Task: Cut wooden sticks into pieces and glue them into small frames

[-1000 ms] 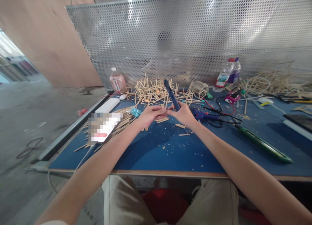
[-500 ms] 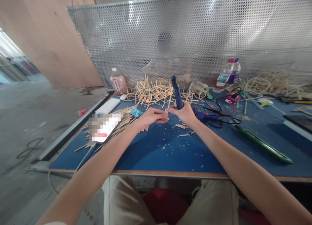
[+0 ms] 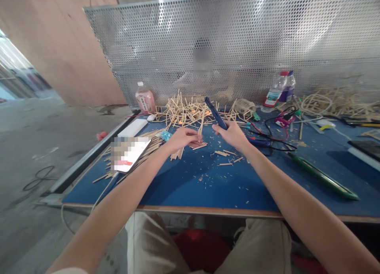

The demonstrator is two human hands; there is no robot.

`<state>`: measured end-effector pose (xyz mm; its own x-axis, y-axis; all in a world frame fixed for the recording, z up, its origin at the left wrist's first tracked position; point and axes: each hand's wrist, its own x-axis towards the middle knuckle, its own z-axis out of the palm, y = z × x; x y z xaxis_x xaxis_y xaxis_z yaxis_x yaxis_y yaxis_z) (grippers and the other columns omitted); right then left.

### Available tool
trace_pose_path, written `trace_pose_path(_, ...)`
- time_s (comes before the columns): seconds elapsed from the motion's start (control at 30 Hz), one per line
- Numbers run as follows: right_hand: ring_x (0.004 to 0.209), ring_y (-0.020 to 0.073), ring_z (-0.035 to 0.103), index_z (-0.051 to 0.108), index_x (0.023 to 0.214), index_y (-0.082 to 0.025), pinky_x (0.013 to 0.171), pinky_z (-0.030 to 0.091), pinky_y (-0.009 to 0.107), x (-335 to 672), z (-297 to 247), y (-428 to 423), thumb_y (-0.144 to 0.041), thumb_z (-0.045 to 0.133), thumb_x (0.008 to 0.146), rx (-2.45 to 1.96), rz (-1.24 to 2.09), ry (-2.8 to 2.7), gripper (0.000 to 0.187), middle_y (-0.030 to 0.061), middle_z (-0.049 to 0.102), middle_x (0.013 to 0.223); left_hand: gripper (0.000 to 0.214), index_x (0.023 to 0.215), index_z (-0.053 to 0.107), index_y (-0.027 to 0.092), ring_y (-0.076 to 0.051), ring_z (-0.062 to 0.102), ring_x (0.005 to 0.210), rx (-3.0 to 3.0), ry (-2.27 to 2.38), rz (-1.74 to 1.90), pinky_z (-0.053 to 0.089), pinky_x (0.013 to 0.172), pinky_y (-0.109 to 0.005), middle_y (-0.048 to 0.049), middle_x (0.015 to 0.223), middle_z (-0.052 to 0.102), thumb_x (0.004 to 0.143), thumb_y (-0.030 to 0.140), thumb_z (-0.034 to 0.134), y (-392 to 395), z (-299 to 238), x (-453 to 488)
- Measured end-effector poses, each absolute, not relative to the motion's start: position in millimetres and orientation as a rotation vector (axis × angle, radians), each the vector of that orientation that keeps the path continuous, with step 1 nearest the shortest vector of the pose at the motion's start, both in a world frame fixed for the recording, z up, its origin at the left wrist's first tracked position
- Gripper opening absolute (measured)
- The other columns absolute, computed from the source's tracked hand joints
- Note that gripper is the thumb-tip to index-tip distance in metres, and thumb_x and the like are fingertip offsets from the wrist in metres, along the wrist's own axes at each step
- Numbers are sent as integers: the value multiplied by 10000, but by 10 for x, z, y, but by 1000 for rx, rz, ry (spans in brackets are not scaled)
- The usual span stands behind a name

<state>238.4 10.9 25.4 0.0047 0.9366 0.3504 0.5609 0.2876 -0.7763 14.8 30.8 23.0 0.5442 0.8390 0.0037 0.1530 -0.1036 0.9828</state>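
Observation:
My left hand (image 3: 184, 139) pinches a thin wooden stick (image 3: 202, 123) that stands nearly upright from its fingertips; whether more than one stick is held, I cannot tell. To the right, my right hand (image 3: 233, 135) is closed around a dark blue utility knife (image 3: 216, 114), which tilts up and to the left; its blade does not show clearly. A gap separates the two hands. Below them, short cut stick pieces (image 3: 221, 153) and small shavings lie on the blue tabletop (image 3: 190, 191). More sticks (image 3: 177, 154) lie under and beside my left hand.
A heap of sticks (image 3: 181, 110) lies along the perforated metal screen (image 3: 166, 48). At left are a phone (image 3: 139, 153), a white box (image 3: 132, 127) and a pink bottle (image 3: 145, 100). Cables, a blue corded tool (image 3: 259, 142), bottles (image 3: 274, 94) and a long green tool (image 3: 323, 177) occupy the right.
My right hand has moved right, away from my left hand, and the knife leans further left. The stick in my left hand now shows upright, and additional short pieces lie on the table.

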Motion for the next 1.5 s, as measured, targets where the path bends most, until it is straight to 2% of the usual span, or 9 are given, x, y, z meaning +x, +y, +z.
trace_pose_path(0.2,575,186,523,653,766,-192,581,359,335,2524,261,157,-469,582,806,-1596,379,-1819,289,38,603,631,228,956,773,164,-224,711,969,1384,825,970,526,981,-377,-116,1048,752,763,284,778,502,237,-7)
trace_pose_path(0.37,620,210,557,703,865,-200,605,375,355,2584,217,204,-451,620,780,-1637,257,-1878,278,75,661,720,250,986,773,162,-224,700,999,1409,807,983,508,1006,-381,-118,1063,745,772,290,773,513,262,-46)
trace_pose_path(0.53,625,225,596,713,907,-187,606,396,365,2577,253,163,-413,599,779,-1599,358,-1967,284,82,693,744,269,1007,770,175,-221,711,975,1510,837,925,519,987,-388,-115,1082,740,780,319,768,488,276,-55)
trace_pose_path(0.67,763,257,646,729,986,-187,670,429,367,2534,270,126,-308,597,727,-1564,433,-2018,315,83,726,870,252,986,772,180,-220,713,957,1557,829,898,524,977,-397,-114,1083,742,784,329,765,482,259,-49)
trace_pose_path(0.87,790,269,649,748,949,-211,705,442,392,2540,232,133,-267,619,681,-1518,454,-2017,303,83,734,880,241,950,783,201,-203,699,913,1664,855,816,528,923,-366,-110,997,755,787,376,755,440,266,-27)
trace_pose_path(1.07,710,250,613,757,825,-222,649,435,387,2530,224,108,-256,657,640,-1456,528,-2043,213,65,691,729,236,889,793,210,-194,684,792,1702,890,733,538,824,-356,-109,914,752,746,397,777,430,265,-32)
trace_pose_path(1.37,603,197,571,691,708,-219,547,368,340,2507,266,77,-297,642,667,-1505,575,-2117,101,32,664,661,227,815,785,197,-181,665,723,1708,920,735,528,734,-335,-108,884,737,714,401,791,389,313,-25)
trace_pose_path(1.5,601,188,579,708,749,-219,547,381,333,2494,301,66,-301,635,683,-1511,654,-2134,128,18,667,663,233,828,784,197,-180,653,726,1731,897,748,518,730,-335,-111,879,734,730,407,778,377,313,-27)
